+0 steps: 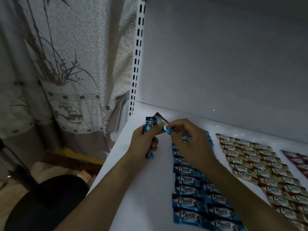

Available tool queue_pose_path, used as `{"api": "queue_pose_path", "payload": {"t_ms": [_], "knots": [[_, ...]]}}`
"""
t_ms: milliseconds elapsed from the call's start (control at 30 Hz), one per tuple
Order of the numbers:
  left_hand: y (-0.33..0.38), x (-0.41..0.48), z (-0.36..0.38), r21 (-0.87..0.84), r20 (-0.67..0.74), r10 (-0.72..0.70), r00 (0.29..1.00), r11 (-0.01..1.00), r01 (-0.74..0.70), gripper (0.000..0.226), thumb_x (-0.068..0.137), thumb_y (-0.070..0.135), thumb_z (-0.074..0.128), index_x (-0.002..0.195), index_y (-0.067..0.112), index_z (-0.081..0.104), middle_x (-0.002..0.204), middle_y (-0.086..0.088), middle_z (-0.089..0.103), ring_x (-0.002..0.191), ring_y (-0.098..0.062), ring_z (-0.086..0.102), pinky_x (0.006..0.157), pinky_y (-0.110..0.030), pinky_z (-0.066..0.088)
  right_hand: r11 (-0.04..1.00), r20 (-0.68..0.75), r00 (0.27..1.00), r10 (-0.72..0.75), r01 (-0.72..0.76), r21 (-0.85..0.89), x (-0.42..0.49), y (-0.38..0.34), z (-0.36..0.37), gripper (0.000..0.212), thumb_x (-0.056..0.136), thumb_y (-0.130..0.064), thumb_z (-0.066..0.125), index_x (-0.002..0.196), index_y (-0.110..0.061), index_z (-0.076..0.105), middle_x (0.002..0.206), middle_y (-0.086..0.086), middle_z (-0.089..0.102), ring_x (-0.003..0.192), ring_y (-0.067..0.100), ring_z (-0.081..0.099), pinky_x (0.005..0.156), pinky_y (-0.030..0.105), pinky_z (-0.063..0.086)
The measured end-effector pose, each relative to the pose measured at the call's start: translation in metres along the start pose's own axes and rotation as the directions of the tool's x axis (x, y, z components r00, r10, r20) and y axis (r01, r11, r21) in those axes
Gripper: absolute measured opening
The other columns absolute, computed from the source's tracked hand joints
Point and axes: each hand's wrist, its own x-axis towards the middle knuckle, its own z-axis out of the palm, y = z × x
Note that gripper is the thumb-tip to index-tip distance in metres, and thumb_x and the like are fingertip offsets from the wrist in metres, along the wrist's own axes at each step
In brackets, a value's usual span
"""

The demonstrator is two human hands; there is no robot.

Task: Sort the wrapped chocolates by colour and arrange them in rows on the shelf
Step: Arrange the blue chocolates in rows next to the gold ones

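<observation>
Clutching spare chocolates (155,122) in your left grip (143,142), you pinch a blue chocolate (168,130) with your right grip (188,140), likely bound for the blue rows (185,179).

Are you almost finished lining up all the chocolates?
Mostly, it seems. Blue rows, gold rows and dark red rows already lie on the shelf. The left hand holds a small bunch of chocolates, and the right hand pinches a blue chocolate. Those few are left to place.
</observation>
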Motion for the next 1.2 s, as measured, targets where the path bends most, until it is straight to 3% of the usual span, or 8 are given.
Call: {"api": "queue_pose_path", "payload": {"t_ms": [233,333,467,700,833,1000,1100,1200], "knots": [[-0.001,0.001,0.0,0.075,0.029,0.053,0.998,0.996,-0.055,0.018,0.088,0.021,0.066,0.086,0.006,0.057,0.068,-0.014,0.046,0.045,-0.01,0.03,0.043,-0.023,0.026,0.987,-0.017,0.991,0.136,-0.134,0.092,0.0,-0.008,-0.006,0.013,0.088,-0.018,0.066,0.099,-0.024,0.064,0.087,-0.009,0.07,0.078,0.007,0.066,0.07,0.023,0.055],[0.0,-0.002,0.002,0.207,0.036,0.168,0.985,0.963,-0.172,0.014,0.09,0.016,0.066,0.08,0.006,0.062,0.047,0.01,0.045,0.04,-0.003,0.034,0.042,-0.016,0.028,0.95,0.011,0.968,0.251,-0.248,0.189,0.01,-0.008,-0.011,0.018,0.088,-0.012,0.065,0.105,-0.017,0.064,0.082,0.001,0.071,0.073,0.007,0.067,0.066,0.021,0.054],[0.005,-0.005,0.004,0.301,0.054,0.323,0.945,0.897,-0.324,0.003,0.089,0.012,0.066,0.089,0.012,0.069,0.046,0.018,0.052,0.042,0.002,0.044,0.045,-0.007,0.03,0.939,0.065,0.953,0.294,-0.301,0.166,0.01,-0.003,-0.017,0.014,0.09,-0.007,0.061,0.094,-0.017,0.071,0.086,-0.003,0.071,0.071,-0.001,0.063,0.063,0.013,0.049],[-0.003,0.001,-0.004,0.414,-0.043,0.342,0.939,0.861,-0.295,0.011,0.085,0.017,0.071,0.079,0.008,0.072,0.057,0.009,0.059,0.049,-0.003,0.043,0.05,-0.018,0.033,0.973,0.078,0.986,0.145,-0.128,-0.191,0.005,0.003,-0.005,0.024,0.077,-0.034,0.076,0.098,-0.025,0.067,0.086,-0.014,0.067,0.078,0.0,0.061,0.07,0.017,0.049],[-0.002,0.005,-0.012,0.478,-0.172,0.382,0.908,0.838,-0.262,0.015,0.087,0.027,0.07,0.079,0.015,0.069,0.068,0.007,0.067,0.059,-0.006,0.056,0.053,-0.015,0.04,0.949,0.098,0.992,0.085,-0.051,-0.311,0.02,0.007,0.006,0.023,0.081,-0.034,0.072,0.1,-0.022,0.069,0.086,-0.01,0.07,0.077,0.004,0.063,0.074,0.027,0.053],[-0.004,0.007,-0.019,0.637,-0.251,0.456,0.854,0.742,-0.209,0.016,0.09,0.025,0.066,0.083,0.012,0.061,0.071,0.004,0.06,0.065,-0.007,0.056,0.055,-0.009,0.04,0.825,0.279,0.951,0.134,0.049,-0.564,0.041,0.03,0.028,0.036,0.088,-0.036,0.063,0.12,-0.022,0.064,0.113,0.002,0.062,0.107,0.021,0.053,0.091,0.036,0.038],[-0.009,0.008,-0.017,0.685,-0.189,0.499,0.846,0.684,-0.25,0.014,0.089,0.022,0.067,0.081,0.013,0.06,0.073,0.001,0.061,0.07,-0.016,0.06,0.061,-0.023,0.048,0.789,0.296,0.945,0.137,0.076,-0.609,0.038,0.037,0.031,0.044,0.092,-0.032,0.057,0.135,-0.02,0.051,0.127,0.003,0.056,0.117,0.021,0.047,0.095,0.034,0.03],[-0.008,0.011,-0.018,0.652,-0.25,0.493,0.834,0.722,-0.231,0.019,0.09,0.019,0.065,0.078,0.006,0.059,0.066,-0.002,0.057,0.061,-0.014,0.054,0.052,-0.013,0.039,0.819,0.301,0.953,0.042,0.14,-0.556,0.022,0.03,0.032,0.039,0.096,-0.027,0.05,0.134,-0.018,0.05,0.12,0.002,0.062,0.109,0.021,0.054,0.096,0.035,0.035]]}}
